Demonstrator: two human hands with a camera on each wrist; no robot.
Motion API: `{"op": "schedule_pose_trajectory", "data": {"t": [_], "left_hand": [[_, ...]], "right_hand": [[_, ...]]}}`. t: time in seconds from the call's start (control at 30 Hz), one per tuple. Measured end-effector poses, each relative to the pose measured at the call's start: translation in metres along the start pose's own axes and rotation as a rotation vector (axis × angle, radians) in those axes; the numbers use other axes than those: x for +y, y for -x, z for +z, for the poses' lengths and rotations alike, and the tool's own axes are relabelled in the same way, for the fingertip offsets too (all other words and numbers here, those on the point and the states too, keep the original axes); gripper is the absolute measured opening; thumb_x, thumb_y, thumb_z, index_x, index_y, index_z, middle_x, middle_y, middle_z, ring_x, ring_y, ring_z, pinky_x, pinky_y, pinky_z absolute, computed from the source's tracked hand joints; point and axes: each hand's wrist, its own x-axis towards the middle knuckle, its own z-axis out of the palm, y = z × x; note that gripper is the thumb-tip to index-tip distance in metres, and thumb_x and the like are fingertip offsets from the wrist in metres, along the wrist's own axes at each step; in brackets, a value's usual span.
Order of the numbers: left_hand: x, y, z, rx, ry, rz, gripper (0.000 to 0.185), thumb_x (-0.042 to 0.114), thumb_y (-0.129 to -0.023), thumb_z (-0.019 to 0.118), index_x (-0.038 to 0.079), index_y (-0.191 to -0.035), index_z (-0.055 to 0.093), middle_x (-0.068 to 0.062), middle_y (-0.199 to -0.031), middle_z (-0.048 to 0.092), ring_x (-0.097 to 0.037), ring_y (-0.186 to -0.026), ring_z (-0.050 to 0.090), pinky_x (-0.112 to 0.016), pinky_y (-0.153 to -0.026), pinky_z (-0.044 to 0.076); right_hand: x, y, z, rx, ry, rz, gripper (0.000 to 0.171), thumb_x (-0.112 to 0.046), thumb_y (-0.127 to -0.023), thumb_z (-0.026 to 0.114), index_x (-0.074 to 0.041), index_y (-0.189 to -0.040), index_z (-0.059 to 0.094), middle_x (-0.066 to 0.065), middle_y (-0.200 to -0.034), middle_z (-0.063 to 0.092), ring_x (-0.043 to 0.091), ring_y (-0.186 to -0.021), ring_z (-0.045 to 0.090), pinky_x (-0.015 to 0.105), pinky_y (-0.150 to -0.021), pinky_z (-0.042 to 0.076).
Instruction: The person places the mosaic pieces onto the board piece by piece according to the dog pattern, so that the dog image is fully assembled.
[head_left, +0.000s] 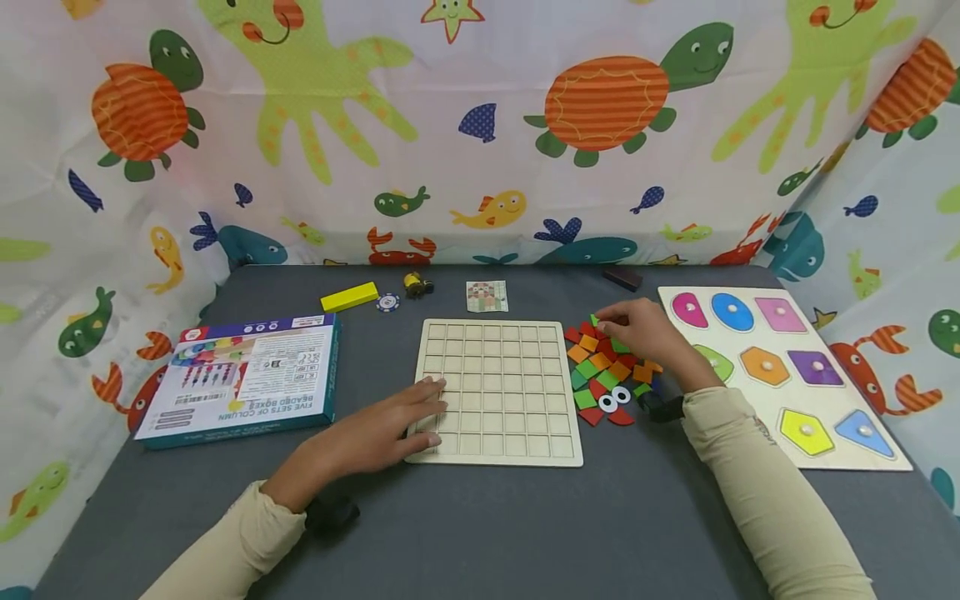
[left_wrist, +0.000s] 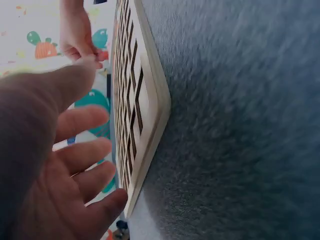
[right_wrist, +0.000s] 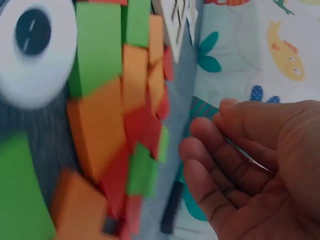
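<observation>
My left hand [head_left: 382,429] lies with its fingers extended over the left edge of a pale wooden grid board [head_left: 495,460]. In the left wrist view its spread fingers [left_wrist: 92,150] are beside the board's rim; firm contact is unclear. My right hand [head_left: 647,333] hovers above the far side of a pile of small wooden pieces. Orange squares [head_left: 587,342], green pieces [head_left: 585,400] and red wedges [head_left: 592,416] make up that pile. Two round eye pieces [head_left: 607,403] lie at its near side. Loosely bent right fingers [right_wrist: 205,175] show no piece between them in the right wrist view.
A shape puzzle board [head_left: 735,400] with knobbed pieces lies at far right. On the left is a flat box [head_left: 240,379]. Along the back are a yellow block [head_left: 349,297], a poker chip [head_left: 387,302], a small yellow-black figure [head_left: 416,285], a patterned card [head_left: 487,296] and a dark block [head_left: 622,277].
</observation>
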Motion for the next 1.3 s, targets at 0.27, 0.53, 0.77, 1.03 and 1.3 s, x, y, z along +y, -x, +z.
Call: {"op": "schedule_pose_trajectory", "data": {"t": [0.27, 0.53, 0.77, 1.03, 1.3], "left_hand": [[-0.008, -0.015, 0.013, -0.136, 0.033, 0.025, 0.073, 0.046, -0.099, 0.052, 0.014, -0.156, 0.021, -0.009, -0.163, -0.001, -0.024, -0.147, -0.006, -0.05, -0.115, 0.0], [-0.008, -0.017, 0.016, -0.148, 0.051, 0.077, 0.065, 0.03, -0.101, 0.053, 0.008, -0.155, 0.024, -0.015, -0.162, -0.001, -0.031, -0.147, -0.006, -0.054, -0.114, 0.0], [-0.005, -0.014, 0.016, -0.149, 0.045, 0.057, 0.066, 0.029, -0.101, 0.053, 0.006, -0.155, 0.022, -0.016, -0.161, -0.004, -0.032, -0.146, -0.008, -0.056, -0.114, 0.0], [-0.004, -0.012, 0.018, -0.126, 0.029, 0.052, 0.071, 0.035, -0.1, 0.055, 0.006, -0.155, 0.021, -0.016, -0.162, -0.004, -0.032, -0.147, -0.007, -0.054, -0.114, 0.0], [-0.001, -0.013, 0.024, -0.106, -0.028, 0.056, 0.081, 0.045, -0.096, 0.058, 0.006, -0.155, 0.019, -0.017, -0.161, -0.003, -0.035, -0.146, -0.007, -0.056, -0.113, 0.0]], "right_hand": [[0.003, -0.012, 0.021, 0.059, 0.027, 0.036, 0.029, -0.011, -0.097, 0.06, 0.005, -0.12, 0.066, 0.022, -0.115, 0.066, 0.033, -0.101, 0.06, 0.048, -0.088, 0.05], [0.001, -0.016, 0.027, 0.032, 0.128, 0.089, 0.028, -0.009, -0.095, 0.062, 0.007, -0.117, 0.067, 0.025, -0.114, 0.057, 0.039, -0.105, 0.053, 0.052, -0.092, 0.045], [-0.008, -0.021, 0.026, 0.003, 0.083, 0.078, 0.013, -0.008, -0.094, 0.064, -0.002, -0.105, 0.066, 0.018, -0.104, 0.062, 0.032, -0.091, 0.055, 0.047, -0.084, 0.049], [-0.012, -0.024, 0.027, 0.051, 0.017, 0.026, 0.011, -0.006, -0.096, 0.061, -0.002, -0.105, 0.065, 0.014, -0.097, 0.061, 0.028, -0.085, 0.052, 0.04, -0.078, 0.048], [-0.044, -0.037, 0.035, -0.009, -0.106, -0.055, 0.013, -0.006, -0.098, 0.057, -0.003, -0.107, 0.067, 0.013, -0.1, 0.063, 0.027, -0.088, 0.056, 0.038, -0.074, 0.049]]}}
